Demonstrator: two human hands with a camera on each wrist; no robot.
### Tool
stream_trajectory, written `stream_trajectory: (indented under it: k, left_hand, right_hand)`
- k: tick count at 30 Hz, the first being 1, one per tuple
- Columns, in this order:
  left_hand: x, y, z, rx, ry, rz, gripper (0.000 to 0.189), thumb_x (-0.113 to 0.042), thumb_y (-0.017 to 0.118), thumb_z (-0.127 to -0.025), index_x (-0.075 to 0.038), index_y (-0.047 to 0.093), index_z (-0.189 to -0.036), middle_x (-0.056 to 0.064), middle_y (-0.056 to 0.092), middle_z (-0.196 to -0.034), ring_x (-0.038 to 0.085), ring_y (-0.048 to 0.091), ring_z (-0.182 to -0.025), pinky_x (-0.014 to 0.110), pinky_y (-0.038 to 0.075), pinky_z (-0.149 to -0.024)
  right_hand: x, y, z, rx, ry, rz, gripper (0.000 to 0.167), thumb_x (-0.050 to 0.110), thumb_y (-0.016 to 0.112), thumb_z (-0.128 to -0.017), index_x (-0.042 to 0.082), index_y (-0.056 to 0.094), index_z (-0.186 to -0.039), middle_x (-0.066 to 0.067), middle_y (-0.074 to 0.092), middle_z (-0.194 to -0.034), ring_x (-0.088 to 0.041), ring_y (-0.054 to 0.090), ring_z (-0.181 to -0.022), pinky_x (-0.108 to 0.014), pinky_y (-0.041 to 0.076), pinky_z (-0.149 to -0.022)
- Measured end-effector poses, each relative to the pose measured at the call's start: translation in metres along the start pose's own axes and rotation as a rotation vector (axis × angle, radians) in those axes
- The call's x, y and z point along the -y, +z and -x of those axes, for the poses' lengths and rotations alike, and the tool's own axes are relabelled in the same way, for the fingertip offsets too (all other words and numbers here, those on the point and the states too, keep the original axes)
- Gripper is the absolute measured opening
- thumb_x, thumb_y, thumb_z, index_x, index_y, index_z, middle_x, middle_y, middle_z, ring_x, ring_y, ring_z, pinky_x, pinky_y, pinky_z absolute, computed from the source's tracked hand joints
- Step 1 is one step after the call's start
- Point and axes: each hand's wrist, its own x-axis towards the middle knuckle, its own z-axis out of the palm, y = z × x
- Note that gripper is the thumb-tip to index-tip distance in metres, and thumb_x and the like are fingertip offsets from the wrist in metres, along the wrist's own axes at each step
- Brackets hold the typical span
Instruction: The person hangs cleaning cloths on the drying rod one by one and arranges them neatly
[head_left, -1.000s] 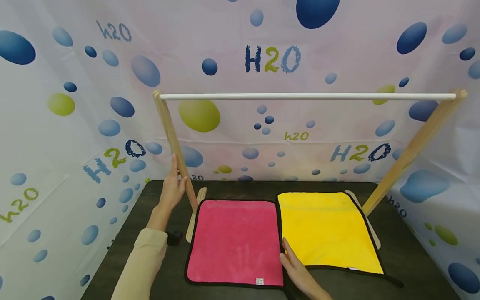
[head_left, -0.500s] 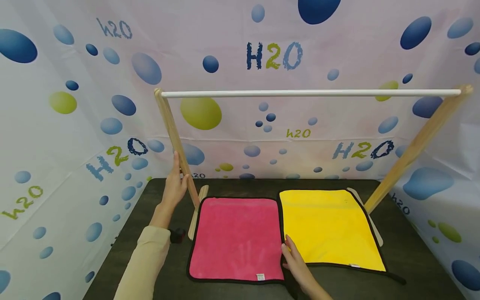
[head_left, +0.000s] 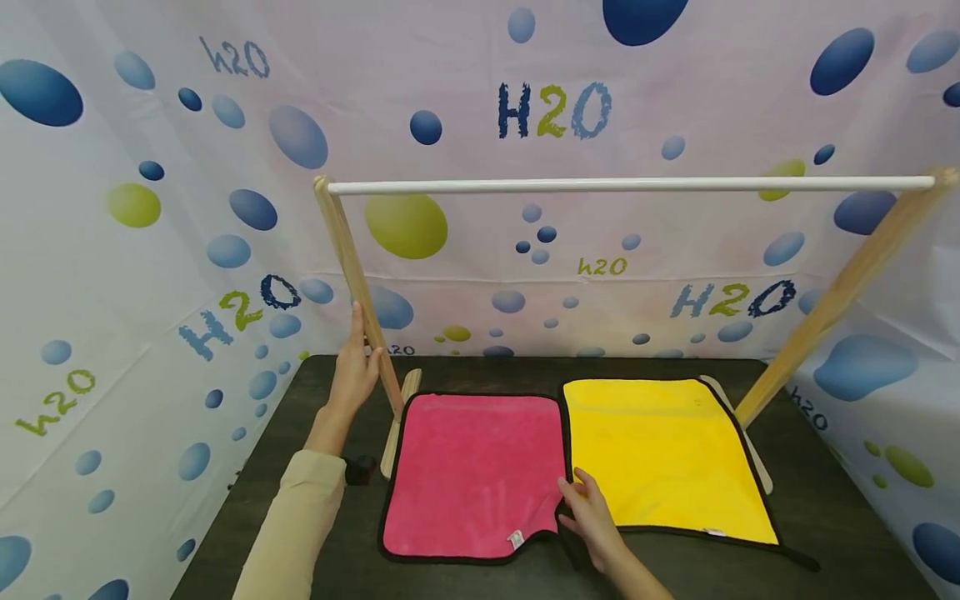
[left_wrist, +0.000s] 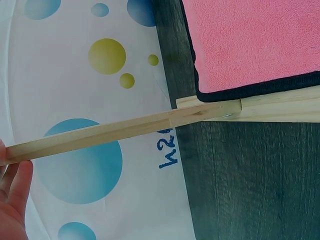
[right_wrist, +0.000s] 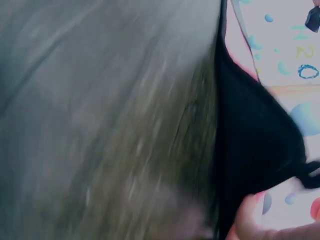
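Observation:
In the head view my left hand [head_left: 356, 372] holds the left wooden post [head_left: 362, 293] of a rack partway up. The left wrist view shows the fingers around that post [left_wrist: 100, 137]. My right hand [head_left: 596, 518] pinches the right edge of a pink cloth [head_left: 472, 475] with black binding, near its lower right corner. That corner is raised and bent, and its white label [head_left: 516, 540] tilts. In the right wrist view the cloth's black underside [right_wrist: 255, 135] stands up from the table beside my fingers [right_wrist: 247, 217]. A yellow cloth [head_left: 660, 450] lies just right of the pink one.
A white bar [head_left: 630, 184] spans the rack's top, above and behind the cloths. The right wooden post [head_left: 840, 287] leans outward at the far right. Both cloths lie on a dark table [head_left: 442, 579], with a printed curtain [head_left: 480, 100] behind it and along its sides.
The pink cloth's lower right corner has come up off the table in my right hand; it lay flat before. My left hand keeps its hold on the post. The view has shifted slightly.

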Motion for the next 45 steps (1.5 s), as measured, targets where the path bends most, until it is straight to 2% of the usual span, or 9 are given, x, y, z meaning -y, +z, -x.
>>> stream_trajectory:
  k: [6, 9, 16, 23, 26, 30, 35, 43, 45]
  left_hand:
    - [0.001, 0.000, -0.001, -0.010, 0.010, 0.003, 0.086, 0.001, 0.053, -0.088, -0.022, -0.004, -0.148, 0.036, 0.044, -0.117, 0.046, 0.054, -0.097, 0.052, 0.050, -0.069]
    - [0.000, 0.000, -0.001, -0.004, -0.002, 0.004, 0.085, 0.001, 0.053, -0.088, -0.019, -0.003, -0.148, 0.036, 0.043, -0.119, 0.046, 0.053, -0.098, 0.052, 0.050, -0.070]
    - [-0.002, 0.000, -0.001, 0.011, -0.030, -0.006, 0.082, -0.001, 0.053, -0.089, -0.017, -0.002, -0.148, 0.036, 0.044, -0.119, 0.046, 0.053, -0.099, 0.052, 0.050, -0.071]
    - [-0.002, 0.001, -0.001, -0.006, -0.009, -0.027, 0.084, -0.001, 0.053, -0.089, -0.020, -0.003, -0.148, 0.035, 0.047, -0.115, 0.045, 0.054, -0.095, 0.051, 0.050, -0.069]
    - [-0.002, 0.001, 0.000, -0.014, -0.003, -0.034, 0.084, -0.002, 0.053, -0.089, -0.021, -0.004, -0.148, 0.035, 0.048, -0.113, 0.045, 0.054, -0.094, 0.051, 0.050, -0.069]
    - [-0.002, 0.001, 0.001, -0.009, -0.021, -0.035, 0.083, -0.001, 0.053, -0.089, -0.018, -0.002, -0.148, 0.035, 0.048, -0.113, 0.045, 0.054, -0.094, 0.052, 0.050, -0.070]
    - [-0.004, 0.001, 0.002, 0.016, -0.057, -0.022, 0.083, 0.003, 0.053, -0.088, -0.015, -0.001, -0.148, 0.035, 0.047, -0.116, 0.044, 0.054, -0.096, 0.051, 0.050, -0.071]
    - [-0.004, 0.002, 0.001, 0.012, -0.054, -0.016, 0.082, 0.002, 0.054, -0.088, -0.013, 0.001, -0.148, 0.035, 0.047, -0.116, 0.044, 0.054, -0.096, 0.051, 0.049, -0.072]
    - [-0.003, 0.001, 0.001, 0.006, -0.048, -0.020, 0.082, 0.001, 0.054, -0.088, -0.014, 0.000, -0.148, 0.035, 0.047, -0.116, 0.044, 0.054, -0.096, 0.051, 0.049, -0.072]
  right_hand:
    - [-0.002, 0.010, 0.005, -0.034, -0.004, 0.024, 0.070, 0.029, 0.048, -0.094, -0.011, 0.012, -0.138, -0.037, 0.017, -0.131, -0.050, 0.034, -0.116, -0.058, 0.039, -0.089]
    - [-0.002, 0.015, 0.005, -0.051, -0.007, 0.000, 0.069, 0.025, 0.050, -0.093, -0.010, 0.012, -0.139, -0.036, 0.018, -0.131, -0.048, 0.038, -0.114, -0.057, 0.039, -0.090]
    - [-0.001, 0.021, -0.001, -0.059, -0.002, -0.081, 0.074, 0.019, 0.056, -0.090, -0.009, 0.009, -0.140, -0.032, 0.029, -0.123, -0.034, 0.055, -0.098, -0.047, 0.046, -0.086]
    - [0.001, 0.021, -0.015, -0.012, 0.047, -0.154, 0.084, 0.025, 0.059, -0.089, -0.010, 0.002, -0.140, -0.034, 0.037, -0.123, -0.015, 0.059, -0.081, -0.032, 0.052, -0.077]
    - [0.000, 0.020, -0.020, 0.009, 0.086, -0.180, 0.085, 0.029, 0.059, -0.089, -0.012, 0.003, -0.140, -0.027, 0.045, -0.114, -0.009, 0.057, -0.069, -0.023, 0.053, -0.068]
    - [-0.003, 0.019, -0.027, 0.043, 0.109, -0.170, 0.079, 0.033, 0.056, -0.090, -0.012, 0.012, -0.138, -0.012, 0.053, -0.089, -0.006, 0.055, -0.058, -0.019, 0.052, -0.059]
    - [-0.004, 0.018, -0.032, 0.096, 0.101, -0.112, 0.059, 0.024, 0.053, -0.093, -0.011, 0.024, -0.131, -0.001, 0.050, -0.063, -0.004, 0.052, -0.049, -0.016, 0.049, -0.052]
    - [0.014, 0.010, -0.030, 0.294, 0.036, -0.048, 0.061, 0.020, 0.050, -0.094, -0.006, 0.019, -0.140, 0.001, 0.056, -0.073, -0.004, 0.045, -0.047, -0.014, 0.045, -0.052]
    - [0.022, 0.008, -0.028, 0.352, 0.012, -0.047, 0.066, 0.022, 0.050, -0.094, -0.005, 0.014, -0.142, -0.002, 0.060, -0.084, -0.004, 0.046, -0.049, -0.014, 0.044, -0.053]
